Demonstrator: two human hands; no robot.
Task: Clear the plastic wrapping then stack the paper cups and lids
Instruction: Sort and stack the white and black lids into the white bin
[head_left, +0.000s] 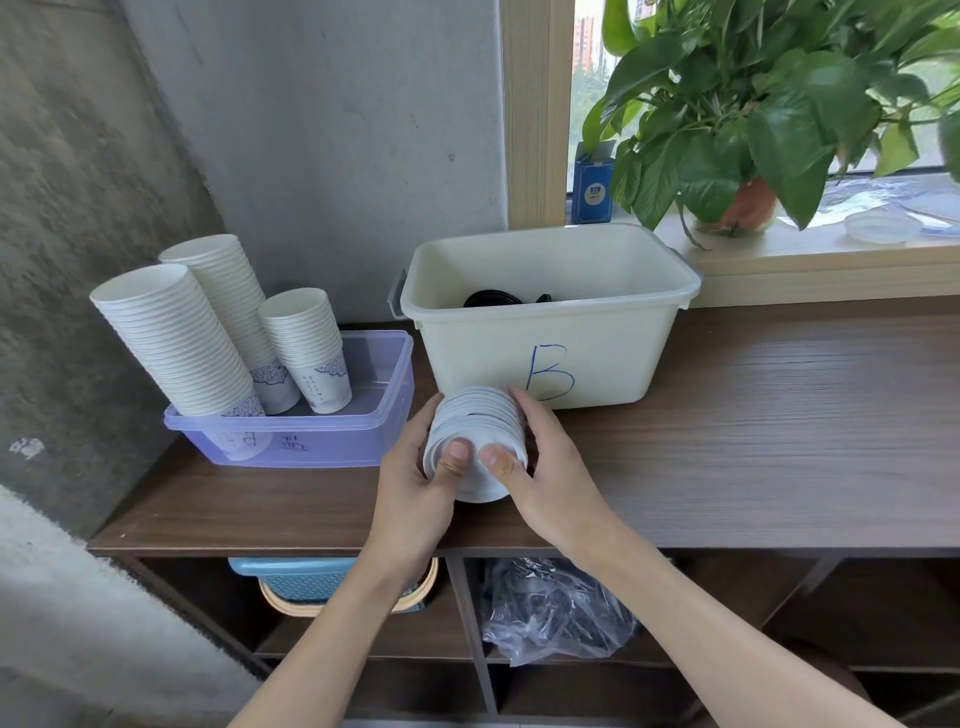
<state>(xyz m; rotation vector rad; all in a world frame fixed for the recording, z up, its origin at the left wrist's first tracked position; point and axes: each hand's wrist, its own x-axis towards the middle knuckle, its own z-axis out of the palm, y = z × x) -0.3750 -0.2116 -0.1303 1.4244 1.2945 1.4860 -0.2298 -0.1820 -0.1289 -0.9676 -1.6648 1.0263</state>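
**Both hands clasp a stack of white lids over the worktop**

A stack of white round plastic lids (475, 441) lies on its side between the two hands, just above the dark wood-grain worktop (727, 457) and in front of the cream bin. The left hand (415, 478) has its grip closed around the stack's left side, thumb pressed on the near face. The right hand (540, 467) wraps the right side, thumb beside the other thumb, fingers curled over the top.

Just behind stands a cream rectangular plastic bin (550, 317) marked with a blue "B", with dark round items inside. To its left a translucent purple plastic tub (311, 415) holds three leaning stacks of white paper cups (208, 332). On the shelf below the worktop sits crumpled clear plastic wrapping (550, 608). A green leafy potted plant (753, 114) stands on the windowsill.
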